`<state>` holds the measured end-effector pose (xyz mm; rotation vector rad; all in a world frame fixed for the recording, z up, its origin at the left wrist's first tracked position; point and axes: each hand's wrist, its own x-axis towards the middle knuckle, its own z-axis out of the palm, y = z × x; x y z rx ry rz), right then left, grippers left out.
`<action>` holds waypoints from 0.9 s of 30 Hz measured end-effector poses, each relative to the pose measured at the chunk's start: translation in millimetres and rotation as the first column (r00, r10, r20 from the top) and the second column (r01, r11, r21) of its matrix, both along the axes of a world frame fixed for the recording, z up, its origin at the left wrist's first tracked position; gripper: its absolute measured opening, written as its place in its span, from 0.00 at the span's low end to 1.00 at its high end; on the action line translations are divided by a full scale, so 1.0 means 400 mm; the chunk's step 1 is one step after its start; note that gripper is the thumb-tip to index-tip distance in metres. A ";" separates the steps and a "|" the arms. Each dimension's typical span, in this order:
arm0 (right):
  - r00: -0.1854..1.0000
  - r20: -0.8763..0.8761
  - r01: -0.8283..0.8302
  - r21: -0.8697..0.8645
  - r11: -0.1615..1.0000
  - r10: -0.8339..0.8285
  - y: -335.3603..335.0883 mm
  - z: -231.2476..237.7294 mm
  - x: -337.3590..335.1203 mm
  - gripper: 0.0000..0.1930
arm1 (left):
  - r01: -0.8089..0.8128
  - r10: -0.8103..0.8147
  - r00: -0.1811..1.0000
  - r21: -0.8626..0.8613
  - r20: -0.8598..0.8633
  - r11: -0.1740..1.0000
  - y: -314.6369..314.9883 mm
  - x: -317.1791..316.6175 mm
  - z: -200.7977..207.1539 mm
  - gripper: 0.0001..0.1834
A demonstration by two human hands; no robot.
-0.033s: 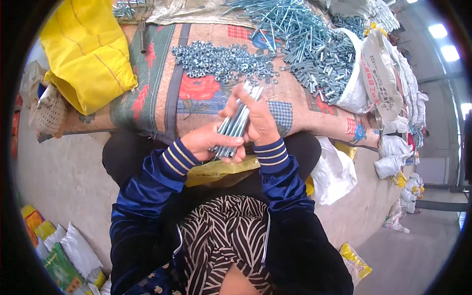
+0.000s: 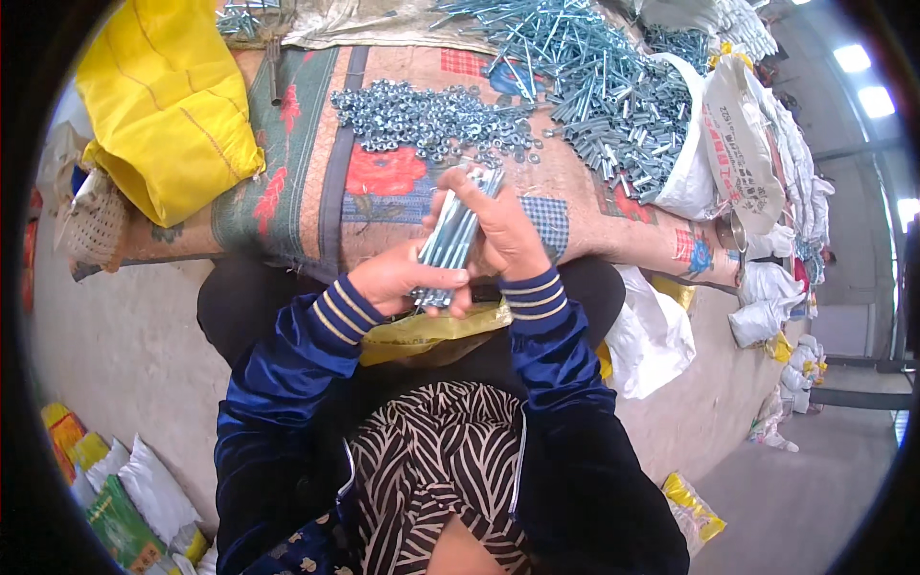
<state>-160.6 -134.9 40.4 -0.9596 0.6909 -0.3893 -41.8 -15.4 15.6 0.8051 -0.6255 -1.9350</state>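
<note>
A bundle of slim silvery metal rods [image 2: 454, 236] is held between my two hands, above the near edge of the padded cloth. My left hand [image 2: 395, 278] closes round the lower end, its thumb lying across the rods. Higher up, my right hand [image 2: 502, 230] wraps the bundle from the right, thumb near the upper ends. The rods lie side by side, tilted with their tops to the right. Just beyond my hands a heap of small metal nuts and washers [image 2: 422, 117] spreads over the patterned cloth [image 2: 383, 171].
Long metal rods [image 2: 537, 43] pile up at the far right, with short metal sleeves [image 2: 637, 125] beside them, partly in a white sack [image 2: 692, 177]. A yellow woven bag [image 2: 168, 105] stands at the far left. Yellow sheeting [image 2: 431, 333] lies under my wrists.
The bundle and both hands have shifted slightly left. The rods' upper ends look more even and closer together. Both hands still grip them.
</note>
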 end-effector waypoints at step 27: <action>0.963 -0.073 0.164 -0.601 0.782 -0.259 -0.247 -0.004 -0.167 0.14 | -0.186 0.166 0.969 0.097 0.185 0.978 0.058 0.022 -0.059 0.10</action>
